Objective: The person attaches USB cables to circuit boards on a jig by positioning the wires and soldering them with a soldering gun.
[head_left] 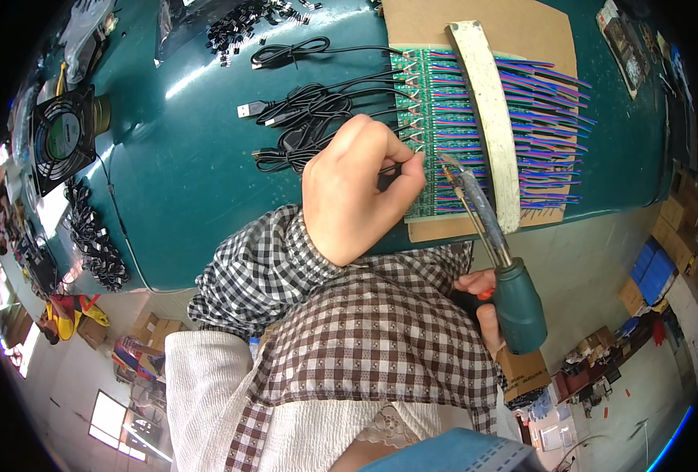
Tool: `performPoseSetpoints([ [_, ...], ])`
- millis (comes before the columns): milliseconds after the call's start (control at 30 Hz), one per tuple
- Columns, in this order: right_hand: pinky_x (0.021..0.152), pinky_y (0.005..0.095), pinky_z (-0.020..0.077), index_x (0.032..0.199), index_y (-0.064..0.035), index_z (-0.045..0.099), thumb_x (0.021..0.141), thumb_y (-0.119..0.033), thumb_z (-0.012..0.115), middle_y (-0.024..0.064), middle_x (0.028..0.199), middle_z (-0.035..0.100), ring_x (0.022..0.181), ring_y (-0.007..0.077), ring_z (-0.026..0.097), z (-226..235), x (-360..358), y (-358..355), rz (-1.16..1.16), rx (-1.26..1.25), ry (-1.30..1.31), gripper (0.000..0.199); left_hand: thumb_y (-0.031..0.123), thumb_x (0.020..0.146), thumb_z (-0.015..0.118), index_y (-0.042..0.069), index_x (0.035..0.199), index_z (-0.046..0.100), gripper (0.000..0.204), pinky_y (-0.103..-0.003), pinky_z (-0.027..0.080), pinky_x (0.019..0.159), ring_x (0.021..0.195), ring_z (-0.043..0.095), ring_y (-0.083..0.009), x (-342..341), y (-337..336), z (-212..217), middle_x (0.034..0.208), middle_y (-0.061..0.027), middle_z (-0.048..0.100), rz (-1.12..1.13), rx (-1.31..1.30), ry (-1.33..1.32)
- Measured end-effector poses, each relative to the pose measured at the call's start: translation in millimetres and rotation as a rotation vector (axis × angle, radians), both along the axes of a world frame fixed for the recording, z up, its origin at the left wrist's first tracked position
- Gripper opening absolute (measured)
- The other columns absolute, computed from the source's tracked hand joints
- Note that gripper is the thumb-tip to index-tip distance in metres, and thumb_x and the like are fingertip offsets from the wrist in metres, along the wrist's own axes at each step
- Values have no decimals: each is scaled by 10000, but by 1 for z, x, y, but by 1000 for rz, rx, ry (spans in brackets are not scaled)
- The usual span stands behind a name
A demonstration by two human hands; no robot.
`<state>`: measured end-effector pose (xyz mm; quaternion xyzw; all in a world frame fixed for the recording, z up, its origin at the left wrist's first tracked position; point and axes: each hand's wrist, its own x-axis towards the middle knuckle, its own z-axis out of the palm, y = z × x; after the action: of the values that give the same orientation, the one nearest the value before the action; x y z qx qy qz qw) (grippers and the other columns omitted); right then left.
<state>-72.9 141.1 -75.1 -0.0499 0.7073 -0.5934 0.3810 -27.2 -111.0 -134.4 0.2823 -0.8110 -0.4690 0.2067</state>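
Observation:
My left hand (353, 193) is closed in a pinch at the left edge of a green circuit board panel (423, 191). Between its fingers runs the end of a black USB cable (286, 160); the fingertips partly hide it. In my right hand (488, 324) is a soldering iron (519, 311) with a green handle. Its tip slants up over the panel, just right of my left fingertips. Other black USB cables (309, 101) lie left of the panel, several joined to its edge. Blue, red and black wires (549, 141) fan out from its right side.
A pale bar (486, 110) lies across the wires on a cardboard sheet (522, 20). A small fan (62, 138) stands at the left of the green table (191, 189). Small black parts (243, 27) are heaped at the back, and a black cable bundle (93, 240) lies left.

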Motion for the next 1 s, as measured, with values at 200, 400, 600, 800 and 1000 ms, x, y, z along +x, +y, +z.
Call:
performPoseSetpoints([
  [200, 898, 443, 583, 1134, 37, 585, 881, -265, 829, 161, 1010, 687, 983, 303, 702, -3, 0, 1, 11, -13, 23, 463, 7, 789, 836, 42, 789, 634, 206, -227, 366, 501, 588, 465, -63, 0, 1, -1, 714, 1, 532, 3, -31, 14],
  [400, 898, 444, 585, 1130, 29, 585, 907, -324, 795, 159, 1011, 682, 975, 297, 702, -1, 1, 2, 4, -11, -3, 467, 0, 799, 829, 28, 816, 650, 181, -226, 402, 514, 603, 500, -64, -1, -2, 1, 733, -3, 559, -7, 34, -24],
  [600, 1068, 574, 508, 1289, -17, 487, 994, -479, 645, 107, 1116, 611, 1062, 271, 663, -19, -19, -34, -207, -482, -247, 570, -10, 813, 813, 22, 876, 699, 134, -215, 442, 544, 630, 540, -54, 2, -16, 9, 784, -6, 600, -116, 99, 1],
  [800, 1201, 644, 339, 1308, -64, 465, 1028, -530, 575, 45, 1106, 569, 1067, 219, 620, -36, -38, -91, -119, -611, -228, 555, -9, 810, 808, 26, 880, 707, 128, -215, 405, 534, 634, 527, -49, -1, -14, 7, 791, -1, 593, -91, 125, -55],
  [1000, 1211, 616, 318, 1241, -17, 536, 1003, -553, 604, 83, 1063, 616, 1068, 237, 647, -43, -35, -105, -44, -494, -94, 590, -23, 803, 781, 35, 865, 702, 117, -262, 378, 560, 635, 485, -90, 3, -16, 0, 760, -9, 562, -104, 177, -4],
])
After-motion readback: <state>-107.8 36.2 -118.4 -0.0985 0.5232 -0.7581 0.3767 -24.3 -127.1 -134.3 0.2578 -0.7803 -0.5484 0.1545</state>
